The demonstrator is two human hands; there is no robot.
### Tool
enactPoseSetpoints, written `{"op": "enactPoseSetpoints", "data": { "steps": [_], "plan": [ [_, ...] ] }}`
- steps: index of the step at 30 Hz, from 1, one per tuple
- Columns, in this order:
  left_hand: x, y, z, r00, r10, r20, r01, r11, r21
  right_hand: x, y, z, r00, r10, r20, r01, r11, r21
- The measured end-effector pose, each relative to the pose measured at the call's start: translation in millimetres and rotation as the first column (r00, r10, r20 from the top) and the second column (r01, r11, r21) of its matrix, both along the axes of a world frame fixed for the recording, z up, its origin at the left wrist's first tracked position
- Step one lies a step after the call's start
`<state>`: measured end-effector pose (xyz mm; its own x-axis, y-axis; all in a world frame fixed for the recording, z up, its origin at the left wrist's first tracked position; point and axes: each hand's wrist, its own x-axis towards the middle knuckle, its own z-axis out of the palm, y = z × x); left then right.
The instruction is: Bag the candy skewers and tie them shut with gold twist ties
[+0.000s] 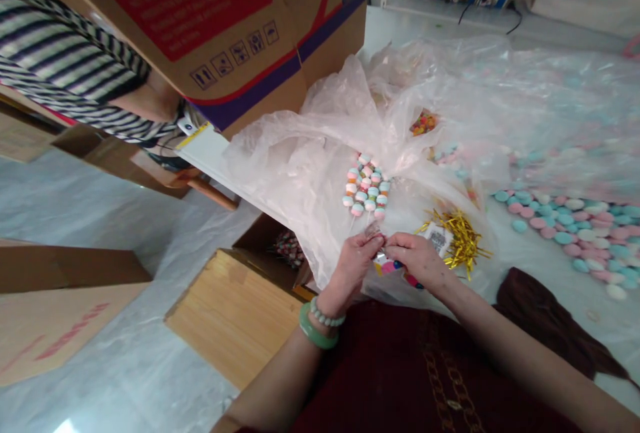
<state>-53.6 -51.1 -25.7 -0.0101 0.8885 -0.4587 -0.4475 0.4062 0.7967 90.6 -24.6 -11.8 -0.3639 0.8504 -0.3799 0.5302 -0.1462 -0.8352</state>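
Observation:
My left hand (pixel 353 263) and my right hand (pixel 416 261) meet close together, fingertips pinched. Between them is a small clear plastic packet (pixel 386 265) with colourful print, its lower part half hidden by my right hand. Just beyond my fingers, several candy skewers (pixel 367 186) lie side by side on plastic sheeting, with pink, white and pale blue sweets on thin sticks pointing towards me. Right of my right hand is a loose bunch of gold twist ties (pixel 463 241). A white label with a square code (pixel 437 239) lies against them, partly behind my hand.
Loose pastel candies (pixel 575 223) spread over the table's right side, partly under clear plastic sheeting (pixel 280 153). A large cardboard box (pixel 240 39) stands at the back left, beside a person in a striped sleeve (pixel 65 53). Below the table edge, an open carton (pixel 265 243) holds more skewers.

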Motion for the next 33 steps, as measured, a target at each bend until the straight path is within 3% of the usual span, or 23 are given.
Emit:
{"op": "enactPoseSetpoints", "data": {
  "steps": [3,5,7,11,15,18,21,25,30,33],
  "plan": [
    [-19.4,4.1,0.2,0.984,0.178,0.024,-0.178,0.984,-0.031,-16.1,15.8,-2.9,0.95,-0.004,0.311,-0.038,0.991,0.128],
    [-28.8,6.3,-1.4,0.969,0.241,0.045,-0.238,0.969,-0.063,-29.3,24.2,-6.3,0.85,-0.033,0.525,-0.101,0.969,0.225],
    [-33.1,7.2,-3.9,0.966,0.253,0.058,-0.248,0.965,-0.088,-41.8,28.5,-9.5,0.749,-0.025,0.662,-0.17,0.959,0.228],
    [-29.7,5.6,-8.0,0.969,0.231,0.083,-0.223,0.97,-0.102,-47.3,26.9,-11.3,0.638,-0.019,0.77,-0.21,0.958,0.197],
    [-23.8,5.3,-11.0,0.968,0.245,0.048,-0.241,0.967,-0.085,-19.4,30.4,-6.4,0.599,-0.117,0.792,-0.168,0.949,0.267],
    [-19.9,8.0,-14.2,0.971,0.235,-0.051,-0.239,0.966,-0.094,4.5,49.8,-6.1,0.553,-0.219,0.804,-0.155,0.921,0.358],
    [-14.2,10.4,-14.0,0.975,0.211,-0.072,-0.216,0.973,-0.08,16.2,78.7,-13.2,0.555,-0.213,0.804,-0.2,0.904,0.378],
    [-7.2,8.7,-4.9,0.993,0.113,-0.033,-0.115,0.992,-0.048,16.9,104.1,-22.7,0.577,-0.081,0.812,-0.328,0.888,0.321],
    [-6.1,4.8,4.0,0.993,0.045,0.109,-0.036,0.995,-0.091,29.0,95.9,-15.9,0.631,0.081,0.771,-0.449,0.849,0.278],
    [-6.6,5.0,3.0,0.988,0.037,0.148,-0.022,0.994,-0.104,42.2,89.5,-6.7,0.677,0.087,0.731,-0.455,0.83,0.322]
  ]
}}
